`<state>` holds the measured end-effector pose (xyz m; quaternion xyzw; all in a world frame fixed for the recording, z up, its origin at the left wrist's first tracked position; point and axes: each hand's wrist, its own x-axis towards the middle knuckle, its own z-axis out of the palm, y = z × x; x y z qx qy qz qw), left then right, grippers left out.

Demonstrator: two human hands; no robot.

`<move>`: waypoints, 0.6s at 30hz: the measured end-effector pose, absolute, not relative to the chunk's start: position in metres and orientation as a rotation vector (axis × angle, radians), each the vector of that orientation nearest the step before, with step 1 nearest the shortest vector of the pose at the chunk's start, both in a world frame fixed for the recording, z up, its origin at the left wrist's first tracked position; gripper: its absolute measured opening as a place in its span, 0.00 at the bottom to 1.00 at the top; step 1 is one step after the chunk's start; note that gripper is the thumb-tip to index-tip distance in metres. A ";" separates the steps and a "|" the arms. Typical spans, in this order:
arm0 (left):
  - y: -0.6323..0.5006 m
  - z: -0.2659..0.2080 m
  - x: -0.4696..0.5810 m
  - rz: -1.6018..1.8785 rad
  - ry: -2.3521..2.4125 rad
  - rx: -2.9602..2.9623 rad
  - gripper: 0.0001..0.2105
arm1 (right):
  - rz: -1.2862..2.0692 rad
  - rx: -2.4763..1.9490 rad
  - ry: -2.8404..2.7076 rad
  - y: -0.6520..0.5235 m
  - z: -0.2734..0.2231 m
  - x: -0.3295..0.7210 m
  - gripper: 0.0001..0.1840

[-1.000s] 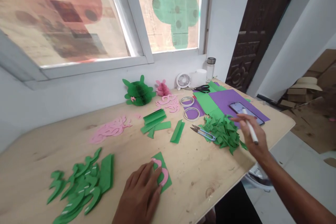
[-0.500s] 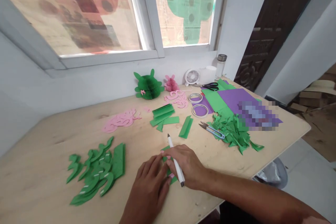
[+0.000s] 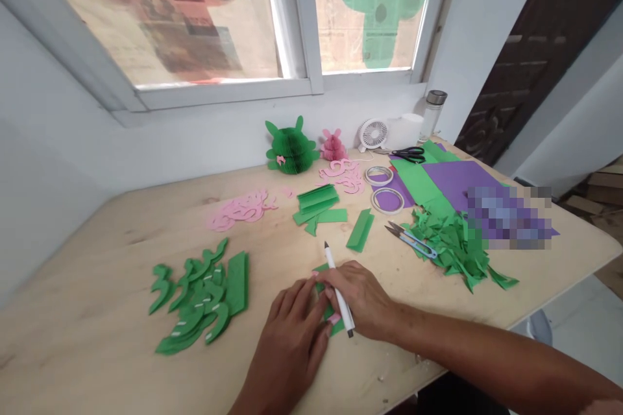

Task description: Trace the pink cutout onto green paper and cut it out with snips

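My left hand (image 3: 292, 334) lies low on the wooden table, fingers stretched forward and the thumb apart. Beneath its fingertips is a green paper strip (image 3: 337, 328) with a pink paper piece (image 3: 334, 318) on it; both hands cover most of these. In my right hand (image 3: 367, 298) a white pen (image 3: 345, 311) rests slanted, its dark tip pointing away from me toward the window. The right fingertips also touch the paper beside the left ones. To the left sit wavy green paper cutouts (image 3: 195, 311) and a folded green paper (image 3: 238, 283).
Behind are pink cutouts (image 3: 241, 210), green folded papers (image 3: 317, 202) and tape rolls (image 3: 388, 200). Thread snips (image 3: 413, 241) touch green scraps (image 3: 450, 253) at right. Black-handled scissors (image 3: 409, 154), a small fan (image 3: 374, 135) and a bottle (image 3: 432, 118) stand or lie farther back.
The view has shifted, so the table things appear farther right and most slightly higher. Both hands stay at the paper strip, the pen still in my right hand.
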<state>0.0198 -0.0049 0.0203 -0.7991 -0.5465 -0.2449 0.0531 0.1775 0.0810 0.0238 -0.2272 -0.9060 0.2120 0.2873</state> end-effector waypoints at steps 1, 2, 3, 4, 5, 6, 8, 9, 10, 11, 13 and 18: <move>-0.005 0.021 0.020 -0.745 -1.669 -2.427 0.14 | 0.583 -0.605 -2.412 0.081 0.024 0.177 0.12; -0.005 0.022 0.020 -0.742 -1.675 -2.427 0.14 | 0.605 -0.613 -2.401 0.082 0.025 0.177 0.12; -0.005 0.024 0.021 -0.734 -1.681 -2.428 0.15 | 0.639 -0.625 -2.390 0.082 0.026 0.178 0.12; -0.006 0.026 0.021 -0.711 -1.692 -2.438 0.15 | 0.676 -0.673 -2.364 0.082 0.027 0.178 0.12; -0.006 0.028 0.021 -0.683 -1.706 -2.454 0.15 | 0.709 -0.713 -2.318 0.082 0.028 0.179 0.12; -0.006 0.030 0.021 -0.660 -1.720 -2.461 0.16 | 0.746 -0.752 -2.266 0.083 0.030 0.179 0.12; -0.007 0.032 0.021 -0.633 -1.745 -2.469 0.17 | 0.832 -0.781 -2.166 0.084 0.035 0.181 0.14; -0.007 0.033 0.021 -0.621 -1.755 -2.476 0.17 | 0.890 -0.808 -2.119 0.085 0.038 0.182 0.16; -0.007 0.033 0.020 -0.612 -1.767 -2.482 0.17 | 0.952 -0.832 -2.065 0.086 0.041 0.183 0.18; -0.008 0.033 0.020 -0.607 -1.776 -2.486 0.17 | 1.004 -0.840 -2.016 0.086 0.045 0.184 0.18; -0.008 0.032 0.020 -0.605 -1.792 -2.488 0.17 | 1.124 -0.854 -1.911 0.086 0.053 0.184 0.19; -0.009 0.031 0.019 -0.616 -1.812 -2.517 0.18 | 1.388 -0.981 -1.688 0.086 0.064 0.173 0.20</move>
